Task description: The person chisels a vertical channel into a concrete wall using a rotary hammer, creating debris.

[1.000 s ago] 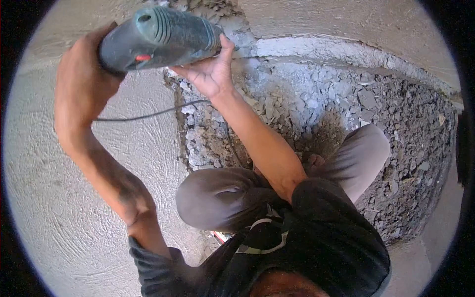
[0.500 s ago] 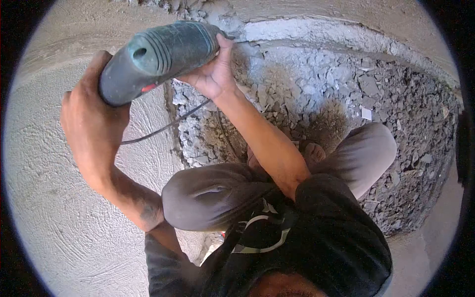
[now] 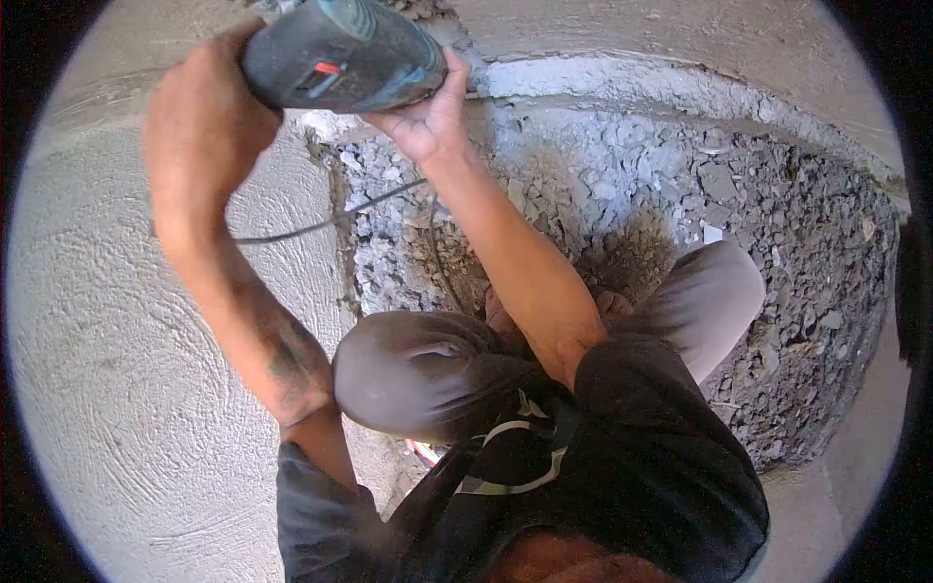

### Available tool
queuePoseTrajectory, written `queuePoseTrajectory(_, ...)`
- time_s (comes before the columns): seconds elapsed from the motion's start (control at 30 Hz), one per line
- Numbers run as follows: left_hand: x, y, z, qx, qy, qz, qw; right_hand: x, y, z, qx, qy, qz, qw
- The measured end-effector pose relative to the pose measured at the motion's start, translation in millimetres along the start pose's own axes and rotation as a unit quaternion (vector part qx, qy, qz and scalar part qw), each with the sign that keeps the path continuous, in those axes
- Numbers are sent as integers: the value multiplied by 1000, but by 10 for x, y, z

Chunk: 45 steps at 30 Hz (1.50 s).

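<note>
A teal and black demolition hammer (image 3: 364, 68) is held at the top left of the head view, partly cut off by the frame's upper edge. My left hand (image 3: 204, 126) wraps round its rear end, with the fingertips hidden behind the body. Near the front, my right hand (image 3: 434, 121) supports the tool from below, thumb up along its side. A red switch (image 3: 328, 68) shows on the casing. The bit is not visible. Beside the tool runs a ledge of pale broken concrete (image 3: 603, 78) along the base of the wall.
Rubble (image 3: 777, 233) covers the ground beyond and to the right of my knees. A dark cable (image 3: 330, 223) loops from near my left wrist across it. Textured plaster or cement (image 3: 126, 389) spreads on the left. My bent knees (image 3: 398, 379) are close below my arms.
The demolition hammer has moved up in the view and rolled, so its red switch faces me more. Both hands have moved with it, and my left forearm is raised further.
</note>
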State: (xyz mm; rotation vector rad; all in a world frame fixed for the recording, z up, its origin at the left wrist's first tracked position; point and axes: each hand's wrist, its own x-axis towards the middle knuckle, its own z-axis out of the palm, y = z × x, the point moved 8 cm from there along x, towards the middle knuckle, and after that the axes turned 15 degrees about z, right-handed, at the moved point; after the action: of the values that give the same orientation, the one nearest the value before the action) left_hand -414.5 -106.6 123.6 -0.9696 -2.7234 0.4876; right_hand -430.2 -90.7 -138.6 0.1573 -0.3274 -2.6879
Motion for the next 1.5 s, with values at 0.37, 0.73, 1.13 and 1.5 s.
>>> queuePoseTrajectory(0.37,-700,145,-488,-195,-85,-95,972,-428,319,388,-74,54,101,991)
queuePoseTrajectory(0.73,-1088,-48,-850,-67,-19,-49,996,-556,510,830,-79,14,106,991)
queuePoseTrajectory(1.13,-182,-434,-476,-199,-122,-57,971,-120,296,632,-51,150,89,983)
queuePoseTrajectory(1.5,-519,-707,-633,-109,46,-30,992,-559,-151,2819,-789,-24,-401,464)
